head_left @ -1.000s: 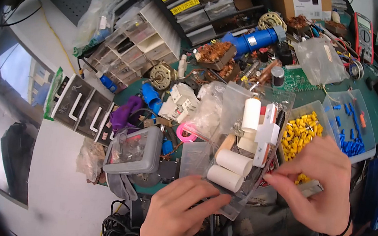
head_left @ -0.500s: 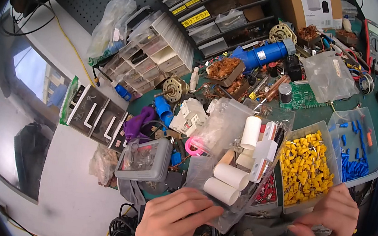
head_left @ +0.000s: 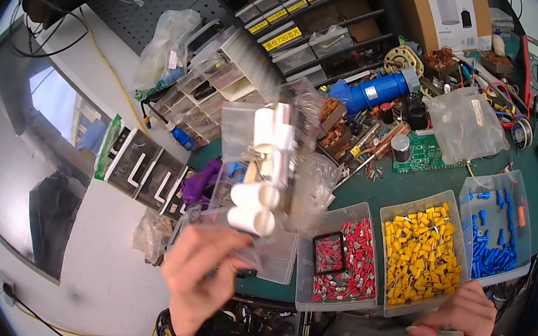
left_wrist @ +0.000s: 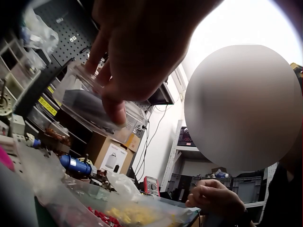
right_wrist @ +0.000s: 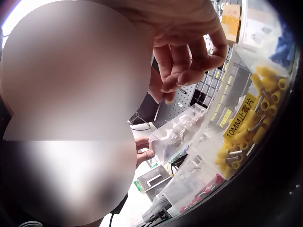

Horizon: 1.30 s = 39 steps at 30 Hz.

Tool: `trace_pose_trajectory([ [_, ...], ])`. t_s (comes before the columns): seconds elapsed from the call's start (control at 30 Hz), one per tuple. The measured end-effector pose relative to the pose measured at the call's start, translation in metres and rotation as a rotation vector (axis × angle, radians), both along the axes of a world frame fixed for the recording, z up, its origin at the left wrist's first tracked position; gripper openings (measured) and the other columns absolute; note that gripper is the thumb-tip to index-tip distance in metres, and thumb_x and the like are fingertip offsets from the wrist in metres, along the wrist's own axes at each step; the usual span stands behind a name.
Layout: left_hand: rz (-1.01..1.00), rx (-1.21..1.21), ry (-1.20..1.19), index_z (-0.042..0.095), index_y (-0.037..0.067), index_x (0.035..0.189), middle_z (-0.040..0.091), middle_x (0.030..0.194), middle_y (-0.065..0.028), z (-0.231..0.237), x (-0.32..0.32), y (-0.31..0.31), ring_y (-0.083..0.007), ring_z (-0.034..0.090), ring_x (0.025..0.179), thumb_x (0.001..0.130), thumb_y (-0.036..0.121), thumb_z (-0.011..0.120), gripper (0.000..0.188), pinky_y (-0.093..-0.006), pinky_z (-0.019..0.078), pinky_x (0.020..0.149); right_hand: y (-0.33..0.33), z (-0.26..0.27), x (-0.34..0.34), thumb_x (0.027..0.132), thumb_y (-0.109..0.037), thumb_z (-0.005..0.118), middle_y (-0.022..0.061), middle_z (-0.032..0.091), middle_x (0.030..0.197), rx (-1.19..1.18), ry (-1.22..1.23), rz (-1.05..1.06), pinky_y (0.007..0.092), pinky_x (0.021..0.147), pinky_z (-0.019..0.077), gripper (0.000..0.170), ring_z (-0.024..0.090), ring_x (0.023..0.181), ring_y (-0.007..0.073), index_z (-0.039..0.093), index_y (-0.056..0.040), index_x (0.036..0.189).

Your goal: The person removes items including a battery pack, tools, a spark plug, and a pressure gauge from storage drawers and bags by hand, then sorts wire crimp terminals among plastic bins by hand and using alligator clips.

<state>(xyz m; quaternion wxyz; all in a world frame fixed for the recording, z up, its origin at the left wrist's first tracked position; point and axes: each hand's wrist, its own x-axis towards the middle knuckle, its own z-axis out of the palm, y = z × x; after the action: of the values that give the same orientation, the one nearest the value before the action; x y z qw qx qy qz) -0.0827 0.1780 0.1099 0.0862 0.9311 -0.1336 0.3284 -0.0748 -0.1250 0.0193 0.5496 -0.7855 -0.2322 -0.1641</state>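
Observation:
In the head view my left hand point(head_left: 200, 273) grips the near end of a clear plastic box point(head_left: 230, 147), raised and tilted, with white cylinders point(head_left: 254, 195) inside. The left wrist view shows the thumb and fingers of that hand point(left_wrist: 137, 56) pinching the box wall point(left_wrist: 130, 135). My right hand point(head_left: 459, 329) hangs at the front edge of the bin of yellow terminals point(head_left: 421, 255). Its fingers are loosely curled, with nothing visible in them, in the right wrist view point(right_wrist: 187, 52). A bin of red terminals point(head_left: 357, 264) holds a small black frame point(head_left: 329, 253).
A bin of blue terminals point(head_left: 495, 250) stands at the right. Behind are a green circuit board point(head_left: 423, 152), a blue connector point(head_left: 373, 94), a plastic bag point(head_left: 467, 121) and a red multimeter point(head_left: 536, 76). Drawer units point(head_left: 287, 34) rise at the back; another small drawer unit point(head_left: 139, 170) stands left.
My left hand has carried the clear box to the left and up, uncovering the red terminals. The right hand has moved down from over the yellow bin to its front edge.

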Motion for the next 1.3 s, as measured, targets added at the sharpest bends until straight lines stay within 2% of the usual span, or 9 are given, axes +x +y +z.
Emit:
trace_pose_trajectory([
  [0.07,0.082,0.039,0.003,0.070,0.001,0.090,0.066,0.086,-0.0101,0.012,0.014,0.008,-0.0235,0.064,0.081,0.062,-0.003,0.075,0.029,-0.0312,0.0497,0.073,-0.005,0.004,0.003,0.070,-0.022,0.077,0.0020,0.054,0.057,0.002,0.013,0.016,0.0314,0.061,0.0329,0.023,0.048,0.055,0.0182,0.062,-0.0065,0.063],
  [0.13,0.096,-0.026,0.018,0.070,0.000,0.092,0.065,0.085,-0.0106,0.016,0.035,0.022,-0.0233,0.062,0.078,0.062,-0.005,0.075,0.031,-0.0299,0.0490,0.071,-0.014,0.017,0.008,0.062,0.007,0.078,0.0108,0.059,0.067,0.003,-0.001,0.147,0.0315,0.057,0.0372,0.020,0.053,0.060,0.0240,0.065,0.0004,0.076],
  [0.4,0.177,0.133,0.031,0.069,-0.002,0.095,0.063,0.084,-0.0140,0.018,0.129,0.116,-0.0287,0.062,0.078,0.061,0.001,0.080,0.036,-0.0332,0.0491,0.072,-0.031,0.000,0.016,0.061,0.010,0.073,0.0104,0.058,0.060,0.243,-0.095,0.208,0.0326,0.052,0.0351,0.017,0.049,0.050,0.0230,0.062,0.0019,0.072],
  [0.57,0.206,0.139,0.069,0.069,-0.001,0.096,0.064,0.089,-0.0149,0.013,0.170,0.151,-0.0331,0.063,0.082,0.064,0.005,0.079,0.034,-0.0357,0.0494,0.073,-0.043,-0.011,0.022,0.064,0.002,0.071,0.0089,0.054,0.056,0.291,-0.139,0.239,0.0324,0.050,0.0351,0.014,0.047,0.047,0.0208,0.058,0.0029,0.070],
  [0.73,0.237,0.105,0.123,0.069,-0.002,0.097,0.064,0.085,-0.0145,0.005,0.172,0.162,-0.0300,0.063,0.078,0.061,0.003,0.082,0.039,-0.0340,0.0491,0.073,-0.052,-0.009,0.029,0.070,-0.003,0.066,0.0080,0.053,0.056,0.240,-0.085,0.244,0.0330,0.049,0.0363,0.008,0.047,0.046,0.0209,0.061,0.0030,0.072],
  [0.8,0.235,0.106,0.124,0.070,-0.002,0.097,0.064,0.083,-0.0143,0.003,0.171,0.163,-0.0295,0.063,0.076,0.060,0.002,0.082,0.039,-0.0339,0.0493,0.072,-0.064,-0.024,0.031,0.074,0.000,0.063,0.0095,0.059,0.062,0.153,-0.136,0.324,0.0302,0.049,0.0418,0.008,0.055,0.050,0.0208,0.063,0.0043,0.080],
  [0.83,0.229,0.119,0.114,0.070,-0.002,0.097,0.064,0.084,-0.0142,0.003,0.171,0.165,-0.0292,0.063,0.076,0.060,0.002,0.082,0.039,-0.0338,0.0493,0.073,-0.050,-0.037,0.034,0.062,0.002,0.069,0.0115,0.058,0.056,0.193,-0.246,0.307,0.0329,0.048,0.0414,0.008,0.055,0.047,0.0239,0.067,0.0049,0.069],
  [0.93,0.238,0.122,0.114,0.069,-0.003,0.097,0.064,0.084,-0.0140,0.002,0.176,0.173,-0.0286,0.063,0.077,0.059,0.001,0.082,0.040,-0.0337,0.0493,0.073,-0.060,-0.007,0.045,0.066,0.002,0.067,0.0111,0.058,0.057,0.111,-0.092,0.315,0.0317,0.048,0.0408,0.006,0.055,0.047,0.0228,0.067,0.0050,0.071],
  [1.3,0.233,0.089,0.213,0.069,-0.003,0.098,0.065,0.089,-0.0142,0.005,0.193,0.178,-0.0293,0.065,0.084,0.063,-0.002,0.080,0.036,-0.0339,0.0504,0.076,-0.065,-0.035,0.035,0.069,0.003,0.066,0.0105,0.058,0.058,0.133,-0.128,0.340,0.0308,0.048,0.0409,0.004,0.055,0.048,0.0216,0.067,0.0049,0.073],
])
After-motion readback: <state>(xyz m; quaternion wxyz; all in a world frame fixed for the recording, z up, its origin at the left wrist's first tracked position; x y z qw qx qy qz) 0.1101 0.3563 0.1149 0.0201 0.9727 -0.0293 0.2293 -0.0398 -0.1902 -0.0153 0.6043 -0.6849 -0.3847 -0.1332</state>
